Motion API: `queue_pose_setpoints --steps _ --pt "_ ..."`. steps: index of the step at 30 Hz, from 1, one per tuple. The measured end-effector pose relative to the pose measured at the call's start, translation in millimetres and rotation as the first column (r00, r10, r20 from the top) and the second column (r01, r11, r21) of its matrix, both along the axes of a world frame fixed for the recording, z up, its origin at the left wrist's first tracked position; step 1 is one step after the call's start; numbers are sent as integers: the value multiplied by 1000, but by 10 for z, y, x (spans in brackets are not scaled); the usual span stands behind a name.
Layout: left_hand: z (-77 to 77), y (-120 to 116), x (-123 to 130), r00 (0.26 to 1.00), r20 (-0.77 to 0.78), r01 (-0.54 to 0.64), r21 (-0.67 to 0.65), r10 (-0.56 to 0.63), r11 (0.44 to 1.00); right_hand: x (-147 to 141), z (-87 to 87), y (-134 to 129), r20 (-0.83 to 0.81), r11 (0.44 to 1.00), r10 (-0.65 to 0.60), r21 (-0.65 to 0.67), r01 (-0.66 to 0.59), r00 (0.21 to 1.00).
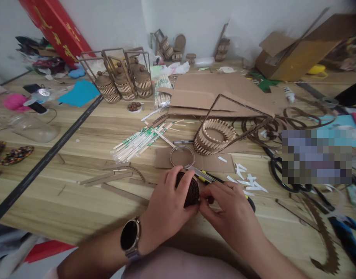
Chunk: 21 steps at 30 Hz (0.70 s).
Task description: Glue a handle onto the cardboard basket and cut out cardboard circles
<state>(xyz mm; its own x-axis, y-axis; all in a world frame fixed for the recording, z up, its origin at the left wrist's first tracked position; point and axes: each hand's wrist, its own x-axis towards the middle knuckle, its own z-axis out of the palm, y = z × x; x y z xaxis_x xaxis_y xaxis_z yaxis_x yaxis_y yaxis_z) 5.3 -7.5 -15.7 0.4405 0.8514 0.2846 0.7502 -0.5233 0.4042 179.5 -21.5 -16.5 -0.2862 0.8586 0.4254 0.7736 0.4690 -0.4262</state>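
Observation:
My left hand (170, 197), with a watch (130, 235) on its wrist, is wrapped around a dark brown coil (192, 190) of rolled corrugated cardboard strip. At the coil's right edge my right hand (228, 209) pinches with thumb and forefinger; what lies between those fingertips is hidden or too small to name. Just beyond the hands, a thin ring (182, 156) lies on a cardboard piece (163, 158). A yellow and black utility knife (205, 177) sits partly behind the fingers. Farther back stands a round basket (204, 143) of wooden sticks and cardboard strips with a tall angular handle.
Wrapped chopsticks (140, 139) and brown strips (108, 178) lie left of the hands. White paper scraps (250, 182), scissors (282, 174) and a toothed strip (326, 236) lie to the right. Several lidded stick baskets (125, 87) and large cardboard sheets (213, 91) are behind.

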Motion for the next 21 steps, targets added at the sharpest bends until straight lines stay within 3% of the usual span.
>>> queue_pose_setpoints --steps 5,10,16,21 --pt "23 7 -21 1000 25 10 -44 -9 999 80 63 40 -24 1000 -16 -23 16 1000" --pt "41 20 -50 998 59 26 -81 -21 996 330 95 135 21 991 -132 3 132 991" --pt "78 43 -63 987 162 40 -156 -15 987 730 61 222 75 965 -216 -137 224 974" --pt "99 40 -66 971 238 77 -233 -20 970 946 93 271 59 948 -269 -162 276 961"
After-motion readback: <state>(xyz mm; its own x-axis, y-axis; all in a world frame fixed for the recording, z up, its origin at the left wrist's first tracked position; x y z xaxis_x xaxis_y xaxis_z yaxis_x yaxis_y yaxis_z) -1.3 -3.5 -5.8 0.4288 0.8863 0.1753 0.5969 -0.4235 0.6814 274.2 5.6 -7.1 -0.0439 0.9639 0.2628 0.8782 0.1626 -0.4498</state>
